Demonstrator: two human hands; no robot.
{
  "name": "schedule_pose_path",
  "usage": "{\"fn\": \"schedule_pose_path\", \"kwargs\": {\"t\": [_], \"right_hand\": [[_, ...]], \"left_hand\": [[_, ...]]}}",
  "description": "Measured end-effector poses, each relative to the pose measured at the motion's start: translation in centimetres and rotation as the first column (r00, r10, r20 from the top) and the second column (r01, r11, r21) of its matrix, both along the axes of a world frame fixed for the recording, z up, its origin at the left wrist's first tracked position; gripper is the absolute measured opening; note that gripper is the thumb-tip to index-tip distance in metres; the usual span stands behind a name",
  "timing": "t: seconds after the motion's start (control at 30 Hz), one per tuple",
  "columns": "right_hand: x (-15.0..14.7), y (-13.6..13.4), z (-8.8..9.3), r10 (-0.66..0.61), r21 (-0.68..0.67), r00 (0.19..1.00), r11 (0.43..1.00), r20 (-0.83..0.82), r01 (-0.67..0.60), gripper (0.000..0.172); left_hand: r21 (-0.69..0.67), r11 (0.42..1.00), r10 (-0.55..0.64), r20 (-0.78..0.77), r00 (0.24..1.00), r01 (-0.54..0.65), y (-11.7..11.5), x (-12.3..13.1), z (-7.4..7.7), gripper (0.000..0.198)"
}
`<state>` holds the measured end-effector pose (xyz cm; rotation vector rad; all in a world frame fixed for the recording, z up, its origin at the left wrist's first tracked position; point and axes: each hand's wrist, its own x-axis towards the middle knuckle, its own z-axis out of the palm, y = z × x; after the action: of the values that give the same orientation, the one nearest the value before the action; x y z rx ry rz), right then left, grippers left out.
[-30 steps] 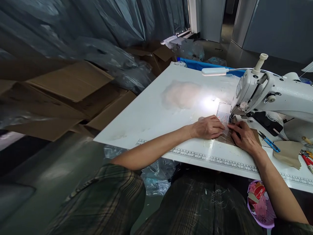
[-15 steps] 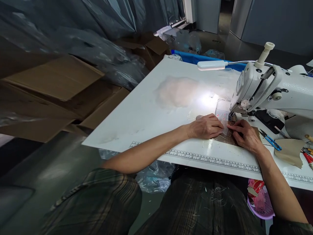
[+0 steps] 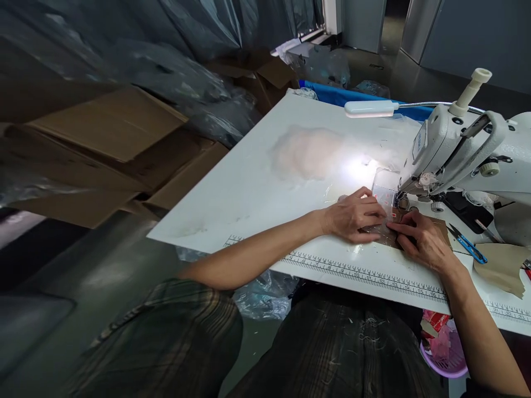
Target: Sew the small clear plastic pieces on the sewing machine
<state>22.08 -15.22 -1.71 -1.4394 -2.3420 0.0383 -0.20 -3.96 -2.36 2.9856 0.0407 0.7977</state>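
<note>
A thin see-through piece with small red marks (image 3: 384,196) lies by the needle of a white sewing machine (image 3: 435,149). My left hand (image 3: 357,215) rests over its near left part, fingers bent and apart, the thumb stretched along the table. My right hand (image 3: 427,240) is on a brown patch (image 3: 388,236) in front of the machine; its index finger reaches to the see-through piece's near edge, with the thumb apart below. Both hands are close together but not touching. What lies under the left fingers is partly hidden.
Blue thread snips (image 3: 470,247) and a tan scrap (image 3: 501,268) lie right of my right hand. A ruler strip (image 3: 352,271) runs along the table's front. A lamp (image 3: 369,109) lights the table. Cardboard boxes (image 3: 112,121) stand left; a purple basket (image 3: 450,365) sits below.
The view has shifted, moving the machine rightward in the picture. My left fingers have spread and lifted slightly from the see-through piece. My right hand stays beside it, index finger still stretched out.
</note>
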Motion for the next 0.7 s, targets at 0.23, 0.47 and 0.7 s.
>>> {"fn": "schedule_pose_path", "kwargs": {"t": [0.23,0.47,0.7], "right_hand": [[0.1,0.0,-0.1,0.011,0.016,1.0,1.0,0.017,-0.012,0.033],[0.1,0.0,-0.1,0.014,0.011,1.0,1.0,0.007,-0.014,0.032],[0.1,0.0,0.0,0.014,0.005,1.0,1.0,0.015,-0.014,0.033]], "left_hand": [[0.085,0.996,0.024,0.023,0.999,-0.026,0.6,-0.4,0.5,0.063],[0.038,0.997,0.072,-0.129,0.989,-0.068,0.7,-0.2,-0.3,0.063],[-0.012,0.996,0.082,-0.2,0.976,-0.086,0.6,-0.3,-0.6,0.063]]}}
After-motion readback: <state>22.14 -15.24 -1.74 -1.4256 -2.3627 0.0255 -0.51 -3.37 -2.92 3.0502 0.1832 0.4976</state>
